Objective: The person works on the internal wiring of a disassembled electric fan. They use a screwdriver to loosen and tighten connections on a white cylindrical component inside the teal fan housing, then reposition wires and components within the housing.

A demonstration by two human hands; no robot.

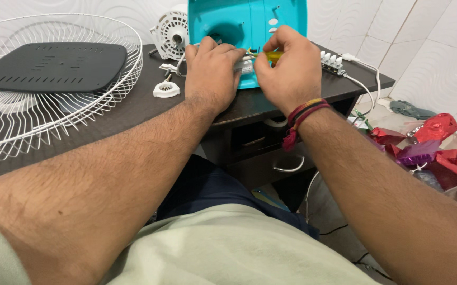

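Teal housing [249, 21]: a teal plastic shell with a round hollow and small white buttons, lying at the far edge of the dark table [133, 113]; both hands meet at its near edge.
Small part: a little silvery-white piece [245, 66] sits against the near edge of the teal housing, between the two hands; thin wires run from it, too small to trace.
Left hand [210, 74]: curled, knuckles up, fingers bent down onto the small part at the housing's near edge, pinching or steadying it; the fingertips are hidden.
Right hand [289, 71]: closed in a loose fist around a yellow-handled tool [273, 55], just right of the left hand and over the housing's near right corner; red, yellow and dark threads circle the wrist.
Fan motor [171, 34]: white, round, ribbed, touching the left side of the teal housing.
White fitting [166, 88]: a small round piece on the table, left of and nearer than the housing.
Switch block [332, 62]: a row of white keys just right of the housing, with a white cable trailing off the table.
Fan guard [107, 100]: a white wire cage well left of the housing, with a dark flat vented panel [54, 66] lying in it.
Floor clutter: shiny red and purple wrappers [429, 145] on the floor, right of and below the housing.
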